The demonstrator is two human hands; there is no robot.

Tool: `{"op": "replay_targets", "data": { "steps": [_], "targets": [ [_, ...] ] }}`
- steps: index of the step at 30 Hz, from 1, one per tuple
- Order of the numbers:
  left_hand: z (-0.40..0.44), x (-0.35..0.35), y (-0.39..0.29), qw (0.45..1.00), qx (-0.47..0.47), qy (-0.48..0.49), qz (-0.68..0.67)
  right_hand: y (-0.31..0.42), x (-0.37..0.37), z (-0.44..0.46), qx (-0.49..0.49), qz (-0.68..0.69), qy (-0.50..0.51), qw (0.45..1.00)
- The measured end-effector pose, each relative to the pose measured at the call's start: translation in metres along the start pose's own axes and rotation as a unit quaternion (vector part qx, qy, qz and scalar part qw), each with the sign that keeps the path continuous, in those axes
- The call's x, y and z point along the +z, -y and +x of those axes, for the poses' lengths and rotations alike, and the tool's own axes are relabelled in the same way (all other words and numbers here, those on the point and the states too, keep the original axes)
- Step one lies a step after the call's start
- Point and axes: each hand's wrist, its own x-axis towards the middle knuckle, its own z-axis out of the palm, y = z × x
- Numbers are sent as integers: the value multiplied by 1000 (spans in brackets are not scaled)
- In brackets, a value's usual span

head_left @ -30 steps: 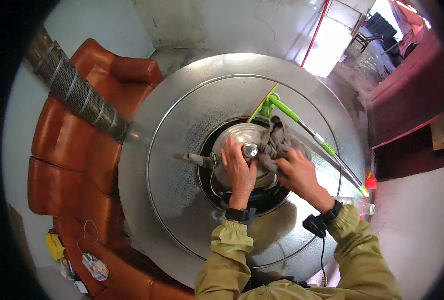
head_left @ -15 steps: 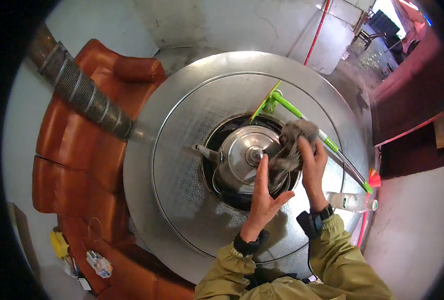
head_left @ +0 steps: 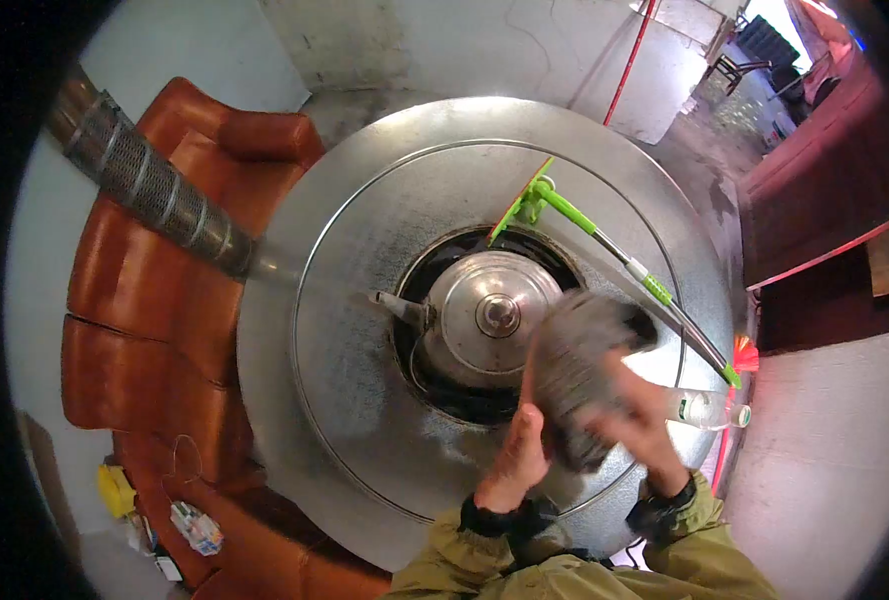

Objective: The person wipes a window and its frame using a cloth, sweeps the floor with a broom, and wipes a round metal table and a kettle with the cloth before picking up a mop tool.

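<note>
A grey cloth (head_left: 580, 365), smeared by motion, hangs over the right side of a metal kettle. My right hand (head_left: 640, 415) is closed on the cloth from the right, its fingers blurred. At the cloth's lower left is my left hand (head_left: 518, 460), thumb raised; its other fingers are mostly behind the cloth, so their grip cannot be told. The kettle (head_left: 480, 345), lid on and spout to the left, sits over the dark central opening of a round metal stove table (head_left: 355, 420).
A green-headed squeegee (head_left: 605, 238) lies across the table's right side. Near its handle end lies a clear plastic bottle (head_left: 705, 408). A stovepipe (head_left: 165, 190) runs off to the left, above a brown leather sofa (head_left: 145, 350).
Both hands and the cloth have come down towards me, off the kettle's lid. My left hand, earlier outstretched over the kettle, now meets the cloth.
</note>
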Motion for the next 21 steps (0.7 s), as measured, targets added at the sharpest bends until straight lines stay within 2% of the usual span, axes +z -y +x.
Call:
{"op": "replay_targets", "data": {
  "steps": [1,3,4,5,7,9,11,13,15,16,18,19,21],
  "targets": [
    [-14,13,-11,990,-53,-116,-53,2,12,2,-65,-36,95,993],
    [-25,-6,-21,956,-101,-260,-91,1,19,5,-92,-26,164,982],
    [-29,-14,-33,949,-71,-293,-93,-4,16,14,-120,-29,179,976],
    [-31,-16,-52,939,-45,-328,-96,-14,13,20,-119,-57,114,985],
    [-21,-30,-87,933,64,-349,-67,-34,19,39,-28,-123,-35,991],
    [13,-34,-117,915,164,-346,128,-56,50,56,-58,-201,-65,976],
    [61,-34,-132,905,198,-278,255,-74,75,73,-53,-244,-34,968],
    [101,-40,-132,901,144,-225,342,-79,85,81,-51,-285,4,957],
    [138,-61,-110,842,115,-174,498,-81,89,81,-29,-327,7,945],
    [147,-72,-98,844,114,-181,492,-81,89,81,-7,-356,18,934],
    [156,-82,-83,744,86,-129,650,-82,87,82,-11,-365,27,931],
    [152,-85,-79,745,82,-136,648,-83,87,81,-11,-366,29,930],
    [139,-85,-75,732,159,-182,637,-86,88,80,-26,-360,26,932]
  ]
}}
